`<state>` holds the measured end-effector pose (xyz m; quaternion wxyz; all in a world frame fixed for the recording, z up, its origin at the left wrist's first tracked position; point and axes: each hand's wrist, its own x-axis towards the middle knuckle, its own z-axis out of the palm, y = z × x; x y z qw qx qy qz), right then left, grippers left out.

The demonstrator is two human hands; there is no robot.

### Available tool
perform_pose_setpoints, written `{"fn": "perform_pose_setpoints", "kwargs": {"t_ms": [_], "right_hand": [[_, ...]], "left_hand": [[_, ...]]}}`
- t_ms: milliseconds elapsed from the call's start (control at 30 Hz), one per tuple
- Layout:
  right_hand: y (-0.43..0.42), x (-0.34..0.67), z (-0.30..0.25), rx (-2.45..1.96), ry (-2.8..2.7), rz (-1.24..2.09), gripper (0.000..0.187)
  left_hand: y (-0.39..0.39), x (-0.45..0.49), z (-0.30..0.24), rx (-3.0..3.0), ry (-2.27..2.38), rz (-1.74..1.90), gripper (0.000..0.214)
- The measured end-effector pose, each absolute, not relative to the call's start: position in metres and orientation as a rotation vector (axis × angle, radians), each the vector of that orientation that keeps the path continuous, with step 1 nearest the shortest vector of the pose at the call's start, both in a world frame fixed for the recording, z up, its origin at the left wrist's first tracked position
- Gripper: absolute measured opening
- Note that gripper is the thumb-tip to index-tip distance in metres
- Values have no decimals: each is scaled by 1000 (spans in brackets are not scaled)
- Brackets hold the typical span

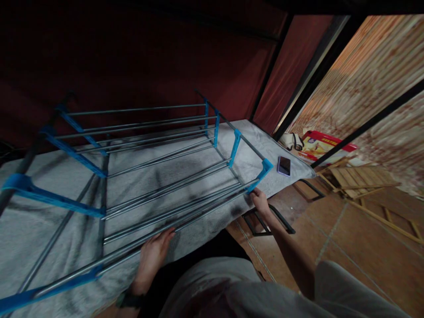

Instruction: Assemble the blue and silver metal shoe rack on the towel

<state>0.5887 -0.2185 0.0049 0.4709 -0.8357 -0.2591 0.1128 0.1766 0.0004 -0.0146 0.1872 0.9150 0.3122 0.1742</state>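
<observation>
Grip of left hand (152,257) and right hand (261,200) closed on rack rail (205,207); red box (319,145) writing illegible.

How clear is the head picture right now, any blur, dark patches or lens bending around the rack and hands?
Head view: back wall nearly black, right wall bright; rack throws soft dark shadows on the grey cloth; it bows and smears toward the left edge; left hand on the near rods and right hand at the blue corner joint are slightly soft but readable.
</observation>
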Motion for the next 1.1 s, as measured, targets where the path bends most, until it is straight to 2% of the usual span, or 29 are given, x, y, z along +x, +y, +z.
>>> {"fn": "perform_pose_setpoints", "kwargs": {"t_ms": [267,400,633,1100], "right_hand": [[-221,589,1,-1954,-532,367,29],[-223,592,-1,-1918,-598,403,34],[-224,591,2,-2031,-691,300,42],[-227,591,2,-2052,-762,263,36]], "left_hand": [[3,172,-12,2628,836,489,51],[3,171,-16,2663,791,564,57],[-3,171,-21,2694,782,558,55],[-2,169,-20,2626,832,565,58]]}}
